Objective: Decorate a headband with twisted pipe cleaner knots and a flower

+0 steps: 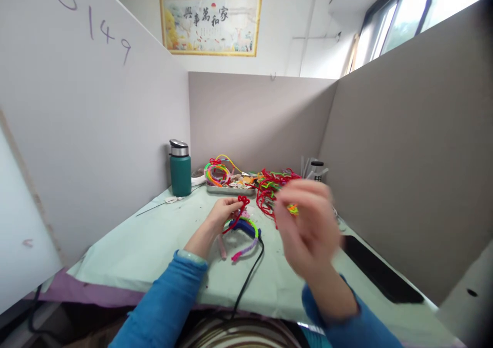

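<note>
Pinched between the fingertips of my left hand (221,215) is a red fuzzy pipe cleaner (243,201), bent into small loops at the top with a stem hanging below. Just under it lies a curved headband (254,243) wrapped in lime green, lilac and pink. A dark blue glue gun (246,228), with a black cord running toward the front edge, rests within the curve. My right hand (308,227) is raised close to the camera, fingers curled and smeared by motion; whether it holds anything cannot be seen.
Behind the hands stand a metal tray (231,190) of small pieces with coloured rings and a heap of red and green pipe cleaners (269,181). A green bottle (180,171) is at the back left; a black flat object (379,268) lies right. Grey partitions (262,117) enclose the table.
</note>
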Demonstrator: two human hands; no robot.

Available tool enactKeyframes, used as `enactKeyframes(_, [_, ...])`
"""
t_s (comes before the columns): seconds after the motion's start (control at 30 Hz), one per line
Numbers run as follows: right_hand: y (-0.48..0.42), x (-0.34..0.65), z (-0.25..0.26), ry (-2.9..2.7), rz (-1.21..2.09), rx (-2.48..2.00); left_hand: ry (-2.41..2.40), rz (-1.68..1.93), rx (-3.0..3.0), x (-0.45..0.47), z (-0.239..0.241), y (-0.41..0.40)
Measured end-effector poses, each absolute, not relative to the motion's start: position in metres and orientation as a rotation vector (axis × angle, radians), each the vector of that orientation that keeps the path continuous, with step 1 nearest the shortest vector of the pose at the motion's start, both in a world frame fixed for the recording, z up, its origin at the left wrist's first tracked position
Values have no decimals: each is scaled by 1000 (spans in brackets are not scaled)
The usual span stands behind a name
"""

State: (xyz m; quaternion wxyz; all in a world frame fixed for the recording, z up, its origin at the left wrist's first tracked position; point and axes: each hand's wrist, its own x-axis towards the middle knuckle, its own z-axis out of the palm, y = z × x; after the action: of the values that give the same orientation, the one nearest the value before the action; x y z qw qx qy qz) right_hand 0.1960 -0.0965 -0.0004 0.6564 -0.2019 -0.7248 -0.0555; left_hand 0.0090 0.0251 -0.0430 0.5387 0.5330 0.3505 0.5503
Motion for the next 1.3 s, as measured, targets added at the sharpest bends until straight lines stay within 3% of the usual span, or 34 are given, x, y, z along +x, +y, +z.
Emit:
enactKeyframes(0.1, [-20, 172, 17, -1702, 276, -732, 827, 1324, 1263, 8, -43, 26])
enactKeyframes(0.2, [25, 164, -12, -1704, 746, -917, 850, 1335, 1229, 8, -43, 26])
enactKeyframes(0.3, [38, 165, -44, -1618, 909, -909, 863, 1342, 1198, 9, -42, 25])
enactKeyframes(0.37, [37, 166, -53, -1626, 839, -892, 856, 1346, 1187, 10, -41, 25])
enactKeyframes(0.53, [29, 163, -52, -1711, 291, -787, 831, 1339, 1180, 9, -46, 29])
enactKeyframes(0.63, [28, 161, -52, -1710, 246, -761, 779, 1313, 1167, 8, -49, 32])
enactKeyframes(1.17, [29, 162, -50, -1481, 1306, -634, 803, 1287, 1242, 14, -40, 21])
enactKeyframes(1.3, [25, 156, -51, -1350, 1310, -646, 839, 1344, 1322, 16, -39, 21])
